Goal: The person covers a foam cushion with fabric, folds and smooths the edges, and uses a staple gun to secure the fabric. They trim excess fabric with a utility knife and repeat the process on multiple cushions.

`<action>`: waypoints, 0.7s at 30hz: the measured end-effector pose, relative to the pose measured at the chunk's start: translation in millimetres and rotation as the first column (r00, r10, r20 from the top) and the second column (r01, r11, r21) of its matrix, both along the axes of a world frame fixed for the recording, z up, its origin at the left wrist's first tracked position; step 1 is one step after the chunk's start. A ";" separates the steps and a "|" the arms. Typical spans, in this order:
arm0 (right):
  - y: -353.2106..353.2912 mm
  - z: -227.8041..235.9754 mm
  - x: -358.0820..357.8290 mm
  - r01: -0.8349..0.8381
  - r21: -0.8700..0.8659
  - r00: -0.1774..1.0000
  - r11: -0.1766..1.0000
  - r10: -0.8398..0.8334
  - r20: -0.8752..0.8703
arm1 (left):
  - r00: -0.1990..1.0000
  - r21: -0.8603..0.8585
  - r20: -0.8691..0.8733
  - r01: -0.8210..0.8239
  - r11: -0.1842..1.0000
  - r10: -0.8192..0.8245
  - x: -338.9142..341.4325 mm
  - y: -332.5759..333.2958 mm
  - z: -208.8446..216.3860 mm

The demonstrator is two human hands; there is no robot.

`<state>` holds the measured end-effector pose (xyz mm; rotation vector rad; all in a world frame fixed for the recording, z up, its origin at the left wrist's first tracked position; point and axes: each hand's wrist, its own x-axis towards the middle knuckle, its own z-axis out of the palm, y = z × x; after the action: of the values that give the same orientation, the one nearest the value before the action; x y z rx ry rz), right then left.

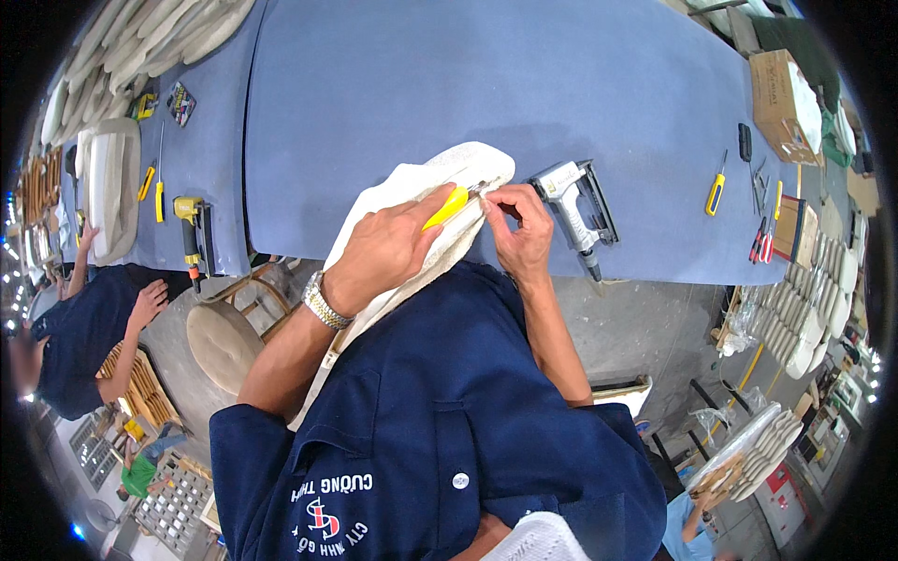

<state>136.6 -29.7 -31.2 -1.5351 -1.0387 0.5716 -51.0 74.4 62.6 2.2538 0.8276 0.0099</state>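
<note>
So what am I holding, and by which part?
Your left hand grips a yellow-handled tool by its handle. Your right hand is at the edge of the cream padded piece; whether it pinches that edge can't be told.

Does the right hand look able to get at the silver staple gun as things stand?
Probably yes: the silver staple gun lies close beside the right hand, nothing visible between them, though it must first leave the cream piece.

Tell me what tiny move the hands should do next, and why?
Maybe nudge the yellow tool slowly, just a little: the left hand grips it, its metal tip is near the end of the pad, and the right hand is very close.
</note>
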 end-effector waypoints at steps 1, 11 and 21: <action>0.5 -0.8 0.0 0.004 0.000 1.000 1.000 -0.004 -0.001 | 0.999 0.016 -0.045 0.008 1.000 -0.007 3.2 0.3 4.3; 0.8 -5.6 -1.8 -0.008 -0.029 1.000 1.000 0.008 -0.014 | 0.960 0.238 -0.256 0.176 0.955 -0.113 11.5 2.0 7.6; -15.5 -3.3 -3.5 -0.031 -0.067 0.997 0.997 0.026 -0.068 | 0.938 0.089 -0.309 0.194 0.977 -0.158 17.1 1.5 28.5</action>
<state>133.1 -45.2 -34.6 -1.5516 -1.0005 0.6797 -33.9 75.9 91.1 2.4721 0.7927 -0.3866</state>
